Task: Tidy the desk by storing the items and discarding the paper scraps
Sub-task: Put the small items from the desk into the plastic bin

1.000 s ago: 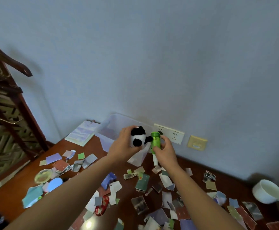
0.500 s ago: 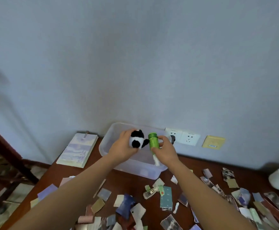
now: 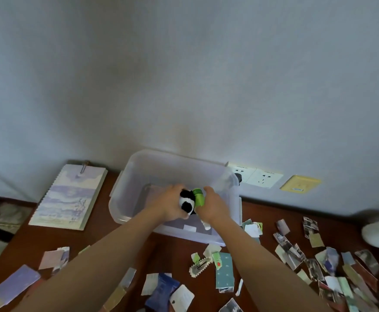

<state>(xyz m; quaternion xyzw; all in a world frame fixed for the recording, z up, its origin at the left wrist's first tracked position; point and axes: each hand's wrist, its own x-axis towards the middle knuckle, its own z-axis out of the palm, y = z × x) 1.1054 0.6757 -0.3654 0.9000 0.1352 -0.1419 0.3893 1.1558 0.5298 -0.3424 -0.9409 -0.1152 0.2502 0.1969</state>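
The panda plush (image 3: 186, 202) and the green-capped tube (image 3: 199, 197) are sitting side by side inside the clear storage bin (image 3: 125, 192). The left hand (image 3: 169, 204) is gripping the plush; the right hand (image 3: 213, 204) is gripping the tube. Paper scraps (image 3: 223, 272) are lying on the desk (image 3: 170, 251) in front of the bin, and a notebook (image 3: 68, 197) is lying to its left.

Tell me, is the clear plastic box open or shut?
Open: the clear plastic box has no lid on, and both hands reach inside.

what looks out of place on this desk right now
Torn paper scraps litter the wooden desk on both sides of the arms, and a toothed hair clip lies loose among them. The spiral notebook sits askew by the clear bin. Nothing looks spilled or broken.
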